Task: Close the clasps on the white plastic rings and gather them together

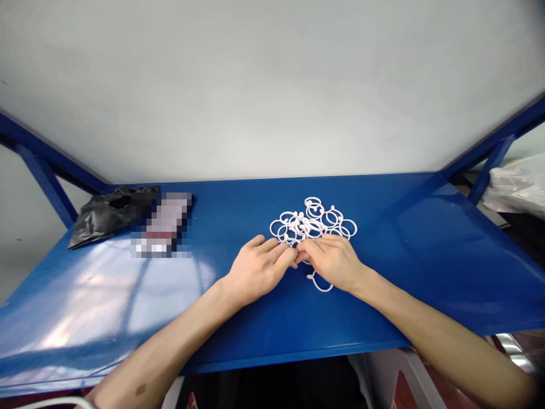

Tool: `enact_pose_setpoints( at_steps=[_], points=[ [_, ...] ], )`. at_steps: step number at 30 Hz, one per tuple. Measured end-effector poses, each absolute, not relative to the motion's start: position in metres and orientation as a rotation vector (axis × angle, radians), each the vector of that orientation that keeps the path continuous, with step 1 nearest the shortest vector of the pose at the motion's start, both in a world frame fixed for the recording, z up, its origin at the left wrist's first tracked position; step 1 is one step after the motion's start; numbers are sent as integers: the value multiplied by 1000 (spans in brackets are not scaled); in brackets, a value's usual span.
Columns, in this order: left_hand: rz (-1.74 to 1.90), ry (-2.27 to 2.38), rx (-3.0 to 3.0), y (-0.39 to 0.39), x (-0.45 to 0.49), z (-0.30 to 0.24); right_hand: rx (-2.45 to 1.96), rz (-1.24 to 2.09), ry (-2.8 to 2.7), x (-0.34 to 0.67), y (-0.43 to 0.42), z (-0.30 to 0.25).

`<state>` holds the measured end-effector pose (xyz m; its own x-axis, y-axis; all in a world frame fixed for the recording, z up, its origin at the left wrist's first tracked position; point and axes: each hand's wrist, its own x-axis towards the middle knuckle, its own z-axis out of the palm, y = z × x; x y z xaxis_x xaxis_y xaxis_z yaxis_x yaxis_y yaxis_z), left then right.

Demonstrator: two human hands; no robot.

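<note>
A heap of several white plastic rings (314, 222) lies on the blue table (417, 250), a little right of the middle. My left hand (259, 267) and my right hand (334, 260) meet at the near edge of the heap, fingertips touching and curled together around a ring. One open white ring (320, 283) pokes out from under my right hand, toward me. How the fingers grip is partly hidden by the backs of my hands.
A crumpled black plastic bag (111, 213) and a blurred flat object (164, 224) lie at the table's far left. A white wall stands behind the table, blue frame struts at both sides. A clear plastic bag (517, 184) sits off to the right.
</note>
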<state>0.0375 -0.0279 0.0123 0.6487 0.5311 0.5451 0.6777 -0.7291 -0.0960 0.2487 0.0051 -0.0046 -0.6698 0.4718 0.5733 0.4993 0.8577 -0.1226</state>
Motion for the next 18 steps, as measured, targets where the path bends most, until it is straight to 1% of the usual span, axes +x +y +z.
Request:
enact_pose_setpoints(
  at_steps=[4, 9, 11, 14, 16, 18],
  points=[
    [-761, -981, -2525, -27, 38, 12, -767, -162, -2397, 247, 5, -4],
    [-703, -1010, -2530, -16, 21, 9, -716, -141, -2328, 252, 10, 0],
    [-660, -1191, -2485, -9, 6, 6, -745, -111, -2309, 256, 13, 2],
    [-524, -1576, -2248, 0, -16, 1, -805, -83, -2304, 260, 18, 3],
    [-413, -1704, -2136, 3, -25, -1, -811, -77, -2315, 261, 19, 3],
    [-383, -1726, -2091, 4, -26, -1, -801, -69, -2334, 260, 18, 3]
  ],
)
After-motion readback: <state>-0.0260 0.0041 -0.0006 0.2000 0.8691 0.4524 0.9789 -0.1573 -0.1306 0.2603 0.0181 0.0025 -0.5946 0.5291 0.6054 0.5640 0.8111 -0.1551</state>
